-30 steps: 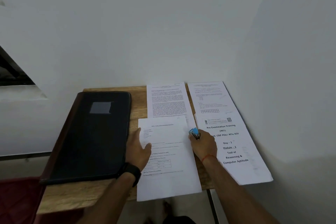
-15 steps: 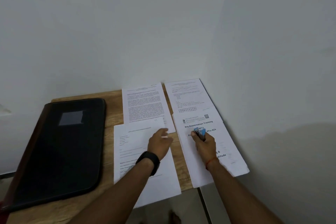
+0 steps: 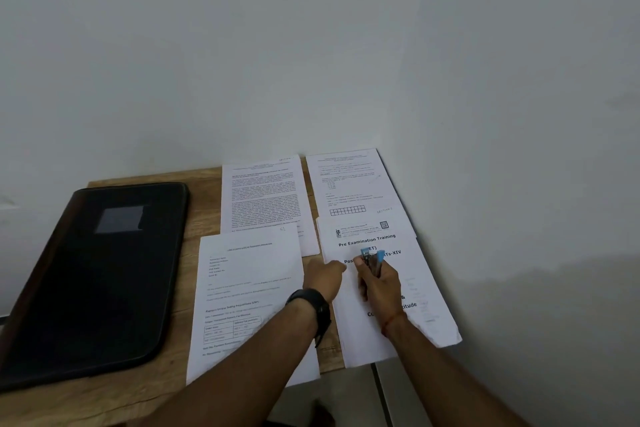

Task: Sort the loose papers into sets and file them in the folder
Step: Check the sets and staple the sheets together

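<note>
Four white printed paper sets lay on wooden desk [image 3: 204,204]: far-left set [image 3: 263,194], far-right set [image 3: 346,184], near-left set [image 3: 246,288], near-right titled set [image 3: 367,238]. One black rectangular folder [image 3: 104,270] sat closed at left, nothing filed. My right hand [image 3: 379,282] gripped one blue-and-dark stapler [image 3: 372,256] over titled set. My left hand [image 3: 323,279], fingers curled, met that set's left edge; pinching it or not, couldn't tell. Stapling and filing remained.
</note>
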